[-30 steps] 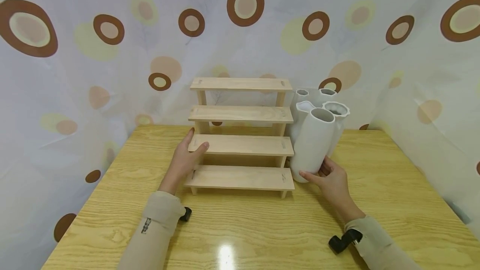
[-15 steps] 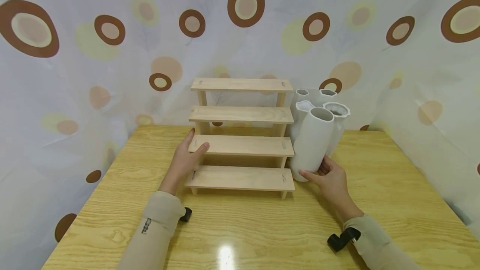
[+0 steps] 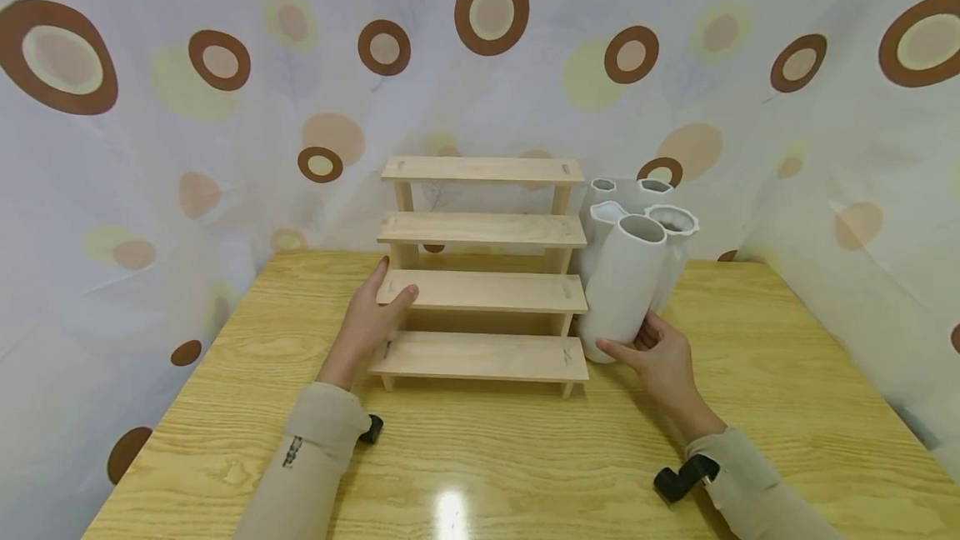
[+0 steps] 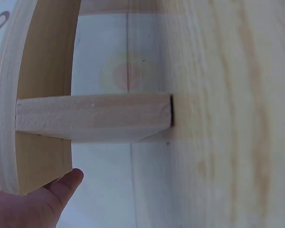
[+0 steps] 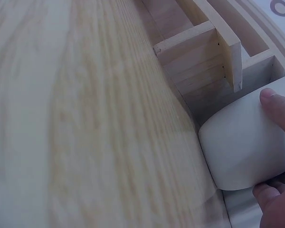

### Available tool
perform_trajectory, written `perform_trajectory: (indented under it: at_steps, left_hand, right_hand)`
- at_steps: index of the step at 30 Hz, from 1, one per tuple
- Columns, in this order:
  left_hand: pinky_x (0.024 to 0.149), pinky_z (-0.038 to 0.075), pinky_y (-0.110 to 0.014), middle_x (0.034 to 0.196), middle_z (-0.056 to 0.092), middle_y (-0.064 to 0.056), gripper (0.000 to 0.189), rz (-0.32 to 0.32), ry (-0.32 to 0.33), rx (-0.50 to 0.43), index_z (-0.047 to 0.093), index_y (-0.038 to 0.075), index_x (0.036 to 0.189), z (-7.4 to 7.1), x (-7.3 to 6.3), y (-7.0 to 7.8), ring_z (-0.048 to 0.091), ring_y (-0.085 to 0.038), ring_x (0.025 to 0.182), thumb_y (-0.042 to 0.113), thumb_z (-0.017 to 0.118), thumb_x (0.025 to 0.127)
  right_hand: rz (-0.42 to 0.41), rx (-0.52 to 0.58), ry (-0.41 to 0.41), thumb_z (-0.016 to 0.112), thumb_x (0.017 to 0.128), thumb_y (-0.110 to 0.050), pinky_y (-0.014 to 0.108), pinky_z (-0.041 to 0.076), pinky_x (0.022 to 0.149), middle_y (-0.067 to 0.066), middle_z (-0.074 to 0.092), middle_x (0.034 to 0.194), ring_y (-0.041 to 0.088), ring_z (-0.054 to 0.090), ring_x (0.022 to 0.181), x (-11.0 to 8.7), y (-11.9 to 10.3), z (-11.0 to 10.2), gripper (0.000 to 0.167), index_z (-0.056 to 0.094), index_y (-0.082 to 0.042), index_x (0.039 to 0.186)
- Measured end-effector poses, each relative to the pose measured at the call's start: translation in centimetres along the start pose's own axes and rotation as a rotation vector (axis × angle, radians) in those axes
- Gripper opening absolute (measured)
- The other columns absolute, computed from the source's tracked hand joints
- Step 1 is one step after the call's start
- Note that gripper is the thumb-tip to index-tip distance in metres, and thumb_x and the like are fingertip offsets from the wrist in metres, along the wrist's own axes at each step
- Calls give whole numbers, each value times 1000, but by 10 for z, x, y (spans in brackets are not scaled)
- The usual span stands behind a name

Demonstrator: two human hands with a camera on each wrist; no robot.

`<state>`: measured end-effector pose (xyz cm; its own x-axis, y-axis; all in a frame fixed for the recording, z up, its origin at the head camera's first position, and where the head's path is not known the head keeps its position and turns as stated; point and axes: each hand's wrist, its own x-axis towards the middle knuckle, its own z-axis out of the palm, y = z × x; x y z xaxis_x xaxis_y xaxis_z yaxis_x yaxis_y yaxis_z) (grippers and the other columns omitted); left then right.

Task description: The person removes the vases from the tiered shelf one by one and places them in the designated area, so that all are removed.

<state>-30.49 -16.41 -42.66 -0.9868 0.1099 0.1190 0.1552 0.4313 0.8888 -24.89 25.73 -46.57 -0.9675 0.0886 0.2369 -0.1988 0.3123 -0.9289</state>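
A four-tier stepped wooden shelf [image 3: 480, 290] stands on the table. My left hand [image 3: 367, 319] holds it by the left end of a middle tier, with the thumb on top of the board. In the left wrist view that hand [image 4: 31, 206] shows around the board's end. To the right of the shelf, my right hand [image 3: 663, 361] grips a smooth white vase [image 3: 625, 286] near its base, thumb in front. The vase leans slightly and its side is against or very near the shelf. In the right wrist view, the vase's bottom [image 5: 247, 142] lies close to the tabletop.
Several more white vases are grouped behind the held one, among them a vase with a wavy rim [image 3: 678, 248]. The yellow wood-grain table [image 3: 517, 457] runs up to a patterned backdrop [image 3: 420, 98] at the back and sides.
Hardly anything differs. The right hand and the held vase have shifted very slightly to the left. The left hand and shelf have stayed where they were.
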Motion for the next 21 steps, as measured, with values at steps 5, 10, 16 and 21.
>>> perform_trajectory:
  at_steps: [5, 10, 16, 21]
  left_hand:
    - [119, 15, -49, 164, 11, -1, 93, -2, 2, 8, 11, 16, 160, 1, 1, -1, 8, -25, 149, 61, 57, 93]
    - [119, 16, -48, 164, 12, -1, 93, -6, 7, 5, 11, 14, 160, 2, 0, 0, 9, -24, 149, 60, 57, 93]
    - [118, 17, -48, 163, 11, 0, 91, -6, 7, 5, 11, 15, 160, 2, 0, 1, 9, -24, 149, 59, 57, 94]
    - [118, 16, -49, 163, 11, -1, 91, -5, 7, 5, 11, 15, 160, 1, -1, 2, 9, -25, 149, 58, 57, 95]
  right_hand:
    - [-6, 17, -12, 84, 81, -19, 15, 46, 92, 16, 54, 138, 12, 55, 120, -4, -2, -1, 76, 46, -4, 146]
    - [-7, 18, -5, 83, 83, -20, 14, 46, 92, 17, 52, 140, 22, 53, 125, -6, -3, -4, 77, 45, -4, 148]
    - [32, 52, 12, 81, 85, -20, 18, 44, 96, 19, 45, 147, 32, 46, 132, -8, -6, -9, 79, 40, -2, 150]
    - [57, 42, 23, 80, 86, -23, 19, 42, 99, 18, 42, 149, 32, 43, 135, -12, -9, -14, 78, 39, -1, 150]
